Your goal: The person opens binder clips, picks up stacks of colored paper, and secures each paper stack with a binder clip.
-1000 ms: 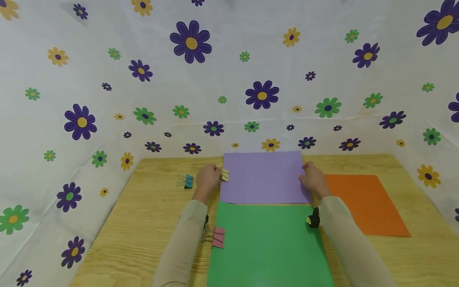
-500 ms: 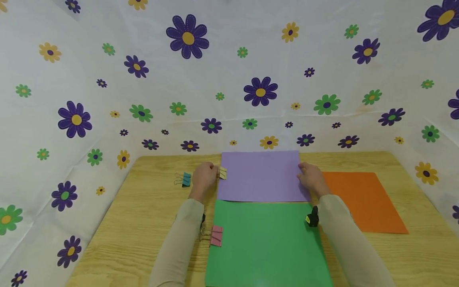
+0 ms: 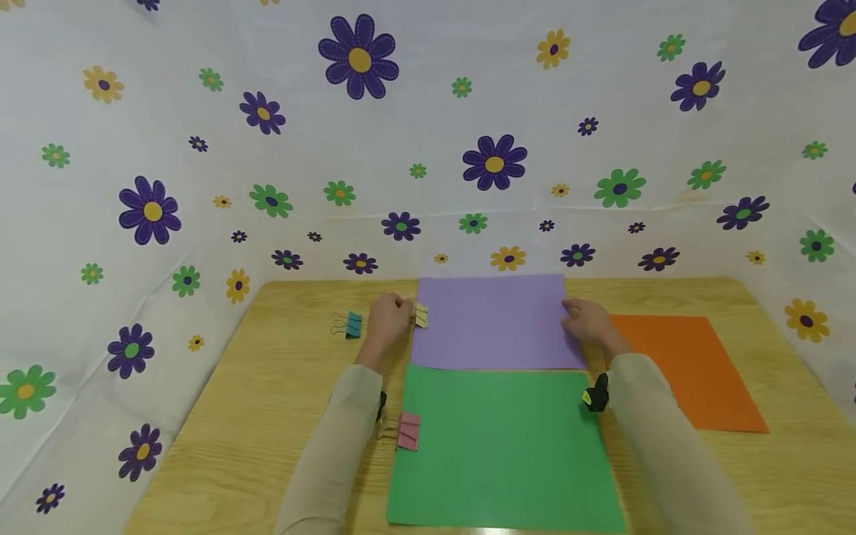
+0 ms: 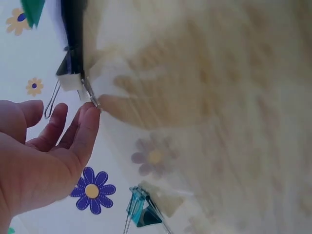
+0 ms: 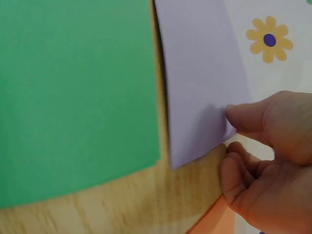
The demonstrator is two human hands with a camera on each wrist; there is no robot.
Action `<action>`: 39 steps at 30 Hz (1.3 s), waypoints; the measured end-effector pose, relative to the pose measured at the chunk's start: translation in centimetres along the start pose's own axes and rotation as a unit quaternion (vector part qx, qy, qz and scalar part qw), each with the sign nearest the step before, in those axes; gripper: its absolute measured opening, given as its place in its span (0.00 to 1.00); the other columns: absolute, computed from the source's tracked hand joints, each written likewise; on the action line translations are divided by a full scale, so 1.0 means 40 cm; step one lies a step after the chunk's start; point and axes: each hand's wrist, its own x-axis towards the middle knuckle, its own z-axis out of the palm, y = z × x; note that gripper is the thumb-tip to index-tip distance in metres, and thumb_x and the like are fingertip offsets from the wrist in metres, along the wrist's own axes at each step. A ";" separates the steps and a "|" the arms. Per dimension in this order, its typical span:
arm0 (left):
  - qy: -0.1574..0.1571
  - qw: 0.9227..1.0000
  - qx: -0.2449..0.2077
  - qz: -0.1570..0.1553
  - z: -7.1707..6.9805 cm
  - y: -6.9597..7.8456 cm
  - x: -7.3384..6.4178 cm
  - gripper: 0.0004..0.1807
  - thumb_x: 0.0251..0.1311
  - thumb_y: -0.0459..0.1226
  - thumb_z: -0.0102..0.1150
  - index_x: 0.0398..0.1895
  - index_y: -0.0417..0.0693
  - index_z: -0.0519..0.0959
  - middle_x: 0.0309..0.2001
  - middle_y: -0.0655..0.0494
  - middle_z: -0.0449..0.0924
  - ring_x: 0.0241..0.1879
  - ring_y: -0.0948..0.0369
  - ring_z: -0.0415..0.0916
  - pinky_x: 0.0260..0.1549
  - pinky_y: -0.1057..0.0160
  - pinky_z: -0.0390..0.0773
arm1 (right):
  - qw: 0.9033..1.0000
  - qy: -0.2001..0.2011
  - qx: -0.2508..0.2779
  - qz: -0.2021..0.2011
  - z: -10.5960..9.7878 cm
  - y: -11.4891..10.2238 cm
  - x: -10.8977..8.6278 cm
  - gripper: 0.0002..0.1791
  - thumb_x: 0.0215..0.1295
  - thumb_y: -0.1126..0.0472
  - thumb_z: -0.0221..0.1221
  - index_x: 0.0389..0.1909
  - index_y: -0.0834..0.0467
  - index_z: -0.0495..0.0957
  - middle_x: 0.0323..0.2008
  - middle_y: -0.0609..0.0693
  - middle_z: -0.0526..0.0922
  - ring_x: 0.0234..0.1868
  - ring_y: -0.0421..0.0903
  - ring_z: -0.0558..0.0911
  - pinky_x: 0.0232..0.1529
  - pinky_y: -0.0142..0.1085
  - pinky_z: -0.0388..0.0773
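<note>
A purple paper sheet lies at the back of the table, its left edge held by a cream binder clip. My left hand is at that clip. In the left wrist view, a fingertip touches one wire handle and the thumb stands beside the other, apart from it. My right hand pinches the sheet's right edge between thumb and forefinger, the other fingers curled below. Nearer me lies a green sheet with a pink binder clip on its left edge, a narrow strip of wood between the two sheets.
A teal binder clip lies on the wooden table left of my left hand. An orange sheet lies to the right, partly behind my right forearm. White flower-printed cloth walls the back and sides.
The head view tilts and shifts slightly, so the green sheet's front edge comes into sight. Both hands stay at the purple sheet's sides, and the sheets and clips keep their places.
</note>
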 end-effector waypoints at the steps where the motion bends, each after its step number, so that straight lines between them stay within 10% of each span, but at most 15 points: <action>1: -0.003 1.000 -0.010 -0.003 -0.004 0.002 -0.004 0.15 0.75 0.42 0.46 0.32 0.42 0.73 0.27 0.52 0.71 0.25 0.59 0.66 0.23 0.64 0.67 | 1.000 -0.011 0.009 0.005 -0.006 -0.002 -0.005 0.30 0.69 0.64 0.51 0.69 0.73 0.62 0.68 0.73 0.62 0.71 0.71 0.58 0.70 0.60 0.54; 7: -0.017 0.999 -0.041 -0.014 -0.050 0.011 -0.031 0.18 0.74 0.42 0.46 0.57 0.39 0.72 0.49 0.44 0.76 0.42 0.53 0.75 0.37 0.59 0.77 | 0.991 -0.050 0.127 0.020 -0.044 -0.003 -0.045 0.33 0.74 0.61 0.49 0.73 0.73 0.52 0.64 0.76 0.65 0.58 0.67 0.73 0.61 0.56 0.71; 14: -0.005 0.998 -0.069 0.008 -0.109 0.009 -0.087 0.16 0.72 0.40 0.48 0.55 0.39 0.73 0.51 0.43 0.75 0.49 0.50 0.72 0.49 0.53 0.75 | 0.972 -0.081 0.216 -0.037 -0.076 -0.002 -0.131 0.30 0.79 0.58 0.46 0.70 0.75 0.55 0.64 0.76 0.64 0.59 0.68 0.73 0.62 0.57 0.70; 31: 0.032 0.989 -0.135 0.045 -0.171 0.055 -0.233 0.15 0.73 0.41 0.48 0.54 0.41 0.74 0.46 0.47 0.77 0.43 0.53 0.71 0.40 0.58 0.72 | 0.952 0.020 0.288 -0.102 -0.112 -0.062 -0.296 0.28 0.78 0.51 0.48 0.66 0.69 0.66 0.48 0.49 0.79 0.46 0.43 0.81 0.47 0.32 0.81; 39: 0.036 0.989 -0.130 0.058 -0.179 0.081 -0.275 0.15 0.74 0.41 0.48 0.54 0.41 0.74 0.47 0.47 0.76 0.44 0.53 0.70 0.44 0.58 0.72 | 0.967 0.040 0.222 -0.116 -0.115 -0.085 -0.320 0.23 0.79 0.56 0.48 0.65 0.67 0.69 0.51 0.63 0.78 0.44 0.42 0.81 0.44 0.32 0.80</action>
